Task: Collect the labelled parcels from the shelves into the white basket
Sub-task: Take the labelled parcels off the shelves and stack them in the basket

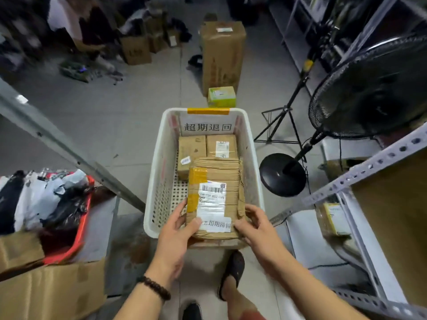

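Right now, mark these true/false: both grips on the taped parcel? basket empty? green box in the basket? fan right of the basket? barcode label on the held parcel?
1. The left grip and right grip both hold the taped parcel. True.
2. The white basket is empty. False: two smaller parcels lie at its far end.
3. The green box sits inside the basket. False: it stands on the floor beyond the basket's far rim.
4. A black fan stands to the right of the basket. True.
5. The held parcel bears a barcode label. True.
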